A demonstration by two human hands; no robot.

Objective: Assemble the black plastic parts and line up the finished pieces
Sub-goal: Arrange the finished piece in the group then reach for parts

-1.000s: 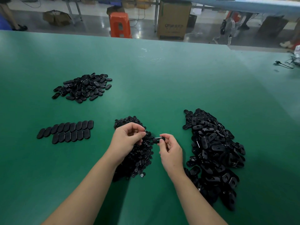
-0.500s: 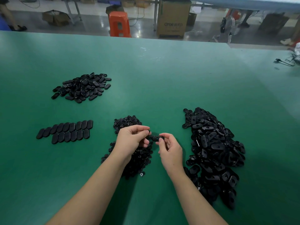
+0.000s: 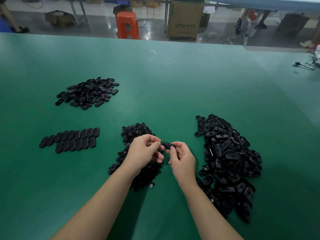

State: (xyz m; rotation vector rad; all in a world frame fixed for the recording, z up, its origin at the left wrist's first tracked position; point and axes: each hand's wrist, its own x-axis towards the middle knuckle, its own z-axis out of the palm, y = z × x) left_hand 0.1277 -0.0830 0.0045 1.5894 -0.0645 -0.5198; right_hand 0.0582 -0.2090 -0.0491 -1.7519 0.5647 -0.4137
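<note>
Right now both hands meet just above the green tabletop [image 3: 173, 84], near its front middle. The right hand [image 3: 183, 160] pinches a black oval part [image 3: 169, 145] between thumb and fingers, holding it roughly level with its long axis running left to right. The left hand [image 3: 143, 153] has its fingers curled, thumb and forefinger pressed together right at the left end of that oval part; whether a small piece sits between those fingertips is hidden, so I cannot tell what, if anything, they grip beyond touching the part.

Under and behind the left hand lies a heap of small round black pieces [image 3: 135, 134], partly covered by the wrist and forearm. To the right, near the right forearm, spreads a large pile of black oval shells [image 3: 228, 163], many showing a slot or hole on the upper face.

On the left side of the tabletop, finished pieces [image 3: 71, 138] lie in two neat rows, side by side and touching, smooth faces up, the rows slanting slightly upward to the right. Farther back on the left sits a looser mound of oval parts [image 3: 88, 92], well apart from the rows.

Beyond the far edge of the tabletop stand an orange plastic stool [image 3: 127, 25] and a brown cardboard box [image 3: 185, 19] on the floor.
</note>
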